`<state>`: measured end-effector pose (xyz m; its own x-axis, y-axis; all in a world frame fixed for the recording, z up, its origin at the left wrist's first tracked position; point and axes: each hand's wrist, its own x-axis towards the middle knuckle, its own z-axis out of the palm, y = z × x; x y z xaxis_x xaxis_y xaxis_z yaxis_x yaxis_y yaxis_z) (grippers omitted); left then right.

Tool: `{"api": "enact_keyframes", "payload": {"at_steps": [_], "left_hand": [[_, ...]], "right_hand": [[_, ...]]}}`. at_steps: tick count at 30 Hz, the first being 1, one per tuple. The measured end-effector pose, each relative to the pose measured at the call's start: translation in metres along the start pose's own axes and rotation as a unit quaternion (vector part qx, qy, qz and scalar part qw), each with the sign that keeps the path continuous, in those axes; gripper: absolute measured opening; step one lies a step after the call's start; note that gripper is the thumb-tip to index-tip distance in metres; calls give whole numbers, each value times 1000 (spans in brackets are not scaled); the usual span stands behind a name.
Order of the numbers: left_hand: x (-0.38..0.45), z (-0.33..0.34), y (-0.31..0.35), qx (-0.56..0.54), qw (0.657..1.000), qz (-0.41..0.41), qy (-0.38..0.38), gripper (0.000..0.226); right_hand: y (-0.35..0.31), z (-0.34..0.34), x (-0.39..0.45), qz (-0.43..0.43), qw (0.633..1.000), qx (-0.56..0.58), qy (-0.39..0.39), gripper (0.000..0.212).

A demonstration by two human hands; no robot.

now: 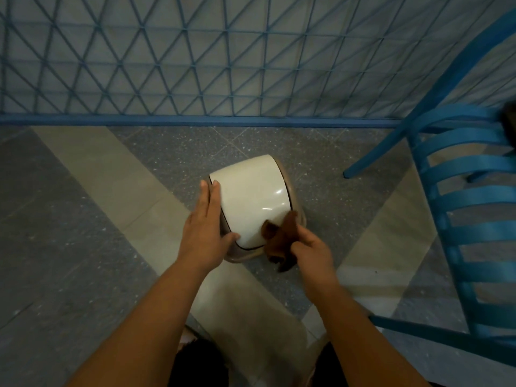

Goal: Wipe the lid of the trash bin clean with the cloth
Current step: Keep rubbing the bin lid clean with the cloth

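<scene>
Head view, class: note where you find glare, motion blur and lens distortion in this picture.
Head view: two bright glare spots sit on the glossy cream lid near its right edge; the brown cloth in the right hand looks slightly smeared; a dark shape at the right edge is badly blurred; the blue fence rail and chair bow from wide-angle distortion; lighting is dim.

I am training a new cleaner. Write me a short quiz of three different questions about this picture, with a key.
1. True or false: the left hand lies flat on the side of the trash bin.
2. Which hand holds the brown cloth? A) left B) right C) both
3. Fill in: the cloth touches the white lid at its ____ edge, the one closest to the blue chair.

Key:
1. True; its fingers are straight along the lid's left edge.
2. B; the right hand grips it.
3. Right.
</scene>
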<state>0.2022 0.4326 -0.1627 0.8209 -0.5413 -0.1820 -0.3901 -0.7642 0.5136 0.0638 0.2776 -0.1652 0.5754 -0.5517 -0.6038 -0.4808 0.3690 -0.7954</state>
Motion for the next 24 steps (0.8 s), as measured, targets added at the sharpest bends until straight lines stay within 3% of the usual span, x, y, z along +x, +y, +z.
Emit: {"api": "enact_keyframes", "payload": {"at_steps": [2, 4, 7, 11, 14, 18, 21, 24], "left_hand": [[5, -3, -2, 23, 1000, 10, -3, 119], [9, -7, -4, 40, 999, 24, -2, 118], [5, -9, -5, 22, 999, 14, 34, 116], [-10, 1, -5, -162, 980, -100, 60, 109], [-14, 5, -5, -203, 974, -90, 36, 104], [-11, 5, -2, -191, 979, -66, 26, 100], [-12, 8, 0, -190, 979, -74, 25, 96], [-11, 10, 1, -184, 980, -76, 31, 94]], "right_hand": [[8, -1, -3, 40, 996, 26, -80, 50], [10, -6, -6, 35, 994, 46, -95, 52], [9, -20, -8, -4, 994, 107, 1, 55], [-8, -35, -3, -48, 976, 163, 138, 54], [-16, -27, 4, -97, 977, 96, 161, 53], [-10, 1, 17, -126, 987, -72, 66, 45], [7, 5, 25, -130, 969, -180, 106, 47], [14, 1, 27, -123, 964, -192, 135, 43]]}}
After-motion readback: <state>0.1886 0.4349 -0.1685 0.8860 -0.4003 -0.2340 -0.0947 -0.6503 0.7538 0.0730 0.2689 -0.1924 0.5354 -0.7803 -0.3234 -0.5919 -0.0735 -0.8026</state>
